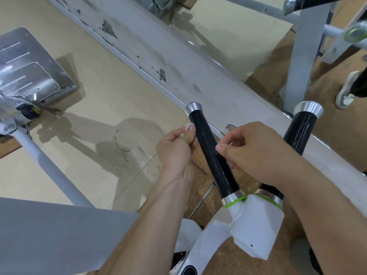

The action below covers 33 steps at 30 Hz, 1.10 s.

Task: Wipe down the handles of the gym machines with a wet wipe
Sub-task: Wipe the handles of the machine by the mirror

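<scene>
Two black handles with silver end caps rise in a V from a white machine bracket. The left handle runs between my hands; the right handle stands behind my right wrist. My left hand pinches a small white piece of wet wipe just left of the left handle. My right hand is closed against the handle's right side, with a sliver of white showing at its fingertips. Most of the wipe is hidden by my fingers.
A long grey machine beam with chipped paint crosses diagonally behind the handles. A metal footplate sits at the left, and a grey padded surface at the bottom left. Another person's shoe is at the right by a grey post.
</scene>
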Each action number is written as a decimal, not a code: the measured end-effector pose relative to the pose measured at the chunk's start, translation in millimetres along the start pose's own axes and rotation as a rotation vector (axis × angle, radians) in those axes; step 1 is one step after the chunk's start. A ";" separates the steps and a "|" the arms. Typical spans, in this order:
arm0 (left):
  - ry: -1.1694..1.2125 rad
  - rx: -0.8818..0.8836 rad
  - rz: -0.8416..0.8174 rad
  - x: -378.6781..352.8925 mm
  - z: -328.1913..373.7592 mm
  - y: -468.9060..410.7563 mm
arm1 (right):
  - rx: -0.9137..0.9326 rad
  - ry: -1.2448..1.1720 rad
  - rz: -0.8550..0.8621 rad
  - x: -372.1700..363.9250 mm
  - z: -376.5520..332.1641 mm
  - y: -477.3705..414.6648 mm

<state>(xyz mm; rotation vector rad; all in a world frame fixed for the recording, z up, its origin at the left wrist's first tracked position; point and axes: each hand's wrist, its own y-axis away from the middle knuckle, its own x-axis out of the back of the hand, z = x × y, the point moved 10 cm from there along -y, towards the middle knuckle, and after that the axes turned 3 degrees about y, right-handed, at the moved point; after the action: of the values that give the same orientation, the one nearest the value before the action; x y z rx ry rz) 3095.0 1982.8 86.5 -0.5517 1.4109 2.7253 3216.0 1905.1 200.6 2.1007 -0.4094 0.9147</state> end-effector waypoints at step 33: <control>-1.094 -0.150 -0.685 -108.5 67.6 -64.0 | -0.018 -0.247 -0.042 -6.0 -16.9 -88.9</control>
<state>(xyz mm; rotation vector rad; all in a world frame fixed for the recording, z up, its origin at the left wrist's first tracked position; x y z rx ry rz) 3188.1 2089.4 106.6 0.3833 0.5716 1.9630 3253.2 1974.5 155.5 2.2040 -0.4961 0.6268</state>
